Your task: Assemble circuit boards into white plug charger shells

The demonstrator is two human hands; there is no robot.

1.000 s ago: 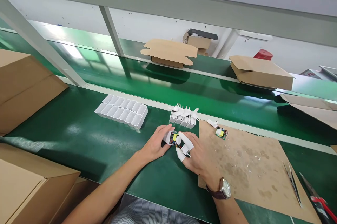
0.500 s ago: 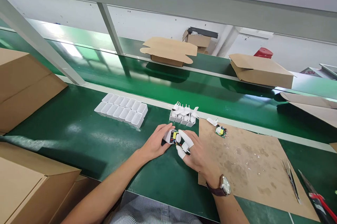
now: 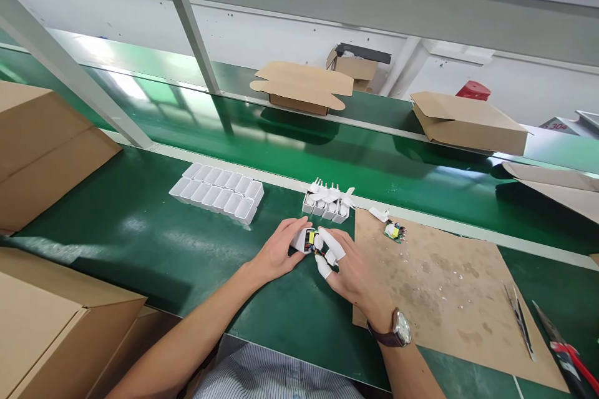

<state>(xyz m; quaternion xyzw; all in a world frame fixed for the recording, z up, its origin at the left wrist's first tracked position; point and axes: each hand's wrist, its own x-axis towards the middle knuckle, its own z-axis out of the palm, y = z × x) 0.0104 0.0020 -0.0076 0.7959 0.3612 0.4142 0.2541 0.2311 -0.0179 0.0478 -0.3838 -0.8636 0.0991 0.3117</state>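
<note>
My left hand [image 3: 279, 250] holds a white plastic housing [image 3: 301, 239] between thumb and fingers, over the green table. A small circuit board [image 3: 312, 239] with a yellow part sits at the housing's open end, partly inside it. My right hand [image 3: 349, 266], with white covers on thumb and forefinger, pinches the board's outer end and a small white piece [image 3: 333, 256] beside it. Behind the hands stands a row of white housings [image 3: 327, 205] with pronged pieces on top. A block of open white housings [image 3: 218, 192] lies to the left.
Brown cardboard sheet [image 3: 435, 286] on the right bears another circuit board [image 3: 394, 231], a white piece [image 3: 378, 214] and tweezers [image 3: 520, 323]. Red-handled pliers [image 3: 568, 349] lie at far right. Cardboard boxes [image 3: 60, 318] stand on the left; flat boxes [image 3: 468, 121] rest beyond the green belt [image 3: 290, 152].
The camera view has shifted slightly. Board and housing are a little closer together between my hands, and my right fingers have tilted slightly.
</note>
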